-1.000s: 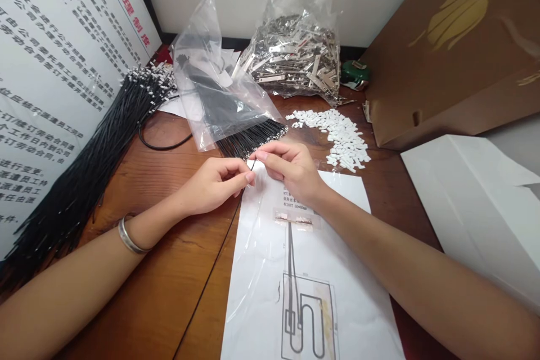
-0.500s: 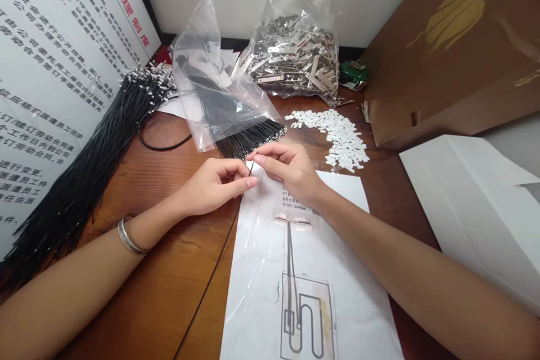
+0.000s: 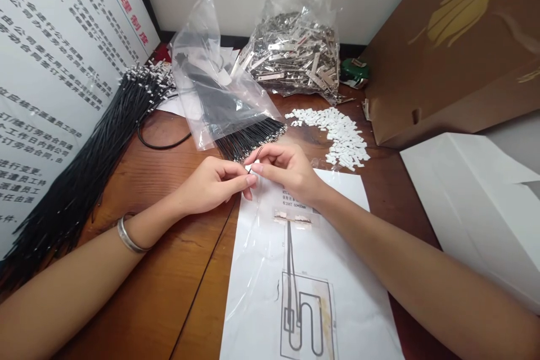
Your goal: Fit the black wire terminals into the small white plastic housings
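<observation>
My left hand (image 3: 221, 180) and my right hand (image 3: 287, 171) meet above the top edge of a printed sheet, fingertips nearly touching. Both are closed in a pinch on a thin black wire (image 3: 259, 151), whose end curves up past my right forefinger. A small white piece (image 3: 256, 162) shows at the right fingertips; its exact shape is hidden. Just beyond the hands, black wires with metal tips (image 3: 253, 138) stick out of a clear plastic bag (image 3: 198, 28). To the right of them lies a pile of small white plastic pieces (image 3: 346, 138).
A bundle of black wires with white ends (image 3: 84, 163) leans along a printed board (image 3: 46, 67) at left. Behind stand a bag of metal strips (image 3: 295, 62) and a green tape measure (image 3: 354, 73). A brown box (image 3: 455, 67) stands at right. The sheet (image 3: 261, 292) bears a wiring drawing.
The fingertips have shifted slightly against each other. The wire end now bends up past the right forefinger, and a white piece has come into sight between the fingertips.
</observation>
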A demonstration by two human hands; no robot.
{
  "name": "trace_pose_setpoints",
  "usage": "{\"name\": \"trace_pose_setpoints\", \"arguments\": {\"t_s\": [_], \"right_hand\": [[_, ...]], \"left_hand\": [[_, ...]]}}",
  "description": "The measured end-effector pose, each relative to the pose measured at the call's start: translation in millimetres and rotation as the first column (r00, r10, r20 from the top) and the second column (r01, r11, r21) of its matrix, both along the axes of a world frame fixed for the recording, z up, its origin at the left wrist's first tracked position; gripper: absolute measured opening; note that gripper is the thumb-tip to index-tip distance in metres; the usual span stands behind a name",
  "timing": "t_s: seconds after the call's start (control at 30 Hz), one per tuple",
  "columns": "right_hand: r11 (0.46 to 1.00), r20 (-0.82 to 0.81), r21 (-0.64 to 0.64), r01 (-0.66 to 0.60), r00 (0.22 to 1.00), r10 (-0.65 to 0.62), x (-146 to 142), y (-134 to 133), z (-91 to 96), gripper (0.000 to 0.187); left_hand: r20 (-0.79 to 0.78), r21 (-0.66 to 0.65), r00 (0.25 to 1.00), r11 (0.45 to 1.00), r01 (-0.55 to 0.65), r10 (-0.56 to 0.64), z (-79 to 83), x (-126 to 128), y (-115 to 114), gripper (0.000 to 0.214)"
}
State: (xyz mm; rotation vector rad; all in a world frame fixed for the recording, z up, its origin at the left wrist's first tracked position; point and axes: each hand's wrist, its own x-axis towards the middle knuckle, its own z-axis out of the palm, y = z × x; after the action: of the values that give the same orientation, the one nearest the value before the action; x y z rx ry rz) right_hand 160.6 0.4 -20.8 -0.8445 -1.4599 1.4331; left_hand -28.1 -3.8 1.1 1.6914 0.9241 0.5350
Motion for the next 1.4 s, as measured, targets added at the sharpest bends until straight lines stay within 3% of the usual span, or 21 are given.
{"name": "trace_pose_setpoints", "arguments": {"t_s": [0.13, 0.4, 0.8, 1.4], "right_hand": [[1.000, 0.032, 0.002, -0.025, 0.999, 0.025, 0.1, 0.6, 0.2, 0.030], [0.991, -0.185, -0.128, 0.031, 0.981, -0.054, 0.9, 6.9, -6.6, 0.028], [0.998, -0.047, -0.038, -0.056, 0.997, 0.054, 1.9, 3.2, -1.3, 0.027], [0.998, -0.053, -0.054, -0.028, 0.998, 0.025, 1.3, 3.7, 1.6, 0.029]], "left_hand": [[-0.014, -0.007, 1.000, 1.000, 0.000, 0.000, 0.5, 0.7, 0.0, 0.033], [0.058, -0.045, 0.998, 0.999, 0.023, -0.020, 1.6, 0.3, 0.7, 0.027], [0.110, -0.061, 0.993, 0.997, 0.044, -0.037, -1.2, 0.1, 0.7, 0.036], [0.105, -0.030, 0.990, 0.995, 0.099, -0.095, -0.9, -1.8, 1.7, 0.039]]}}
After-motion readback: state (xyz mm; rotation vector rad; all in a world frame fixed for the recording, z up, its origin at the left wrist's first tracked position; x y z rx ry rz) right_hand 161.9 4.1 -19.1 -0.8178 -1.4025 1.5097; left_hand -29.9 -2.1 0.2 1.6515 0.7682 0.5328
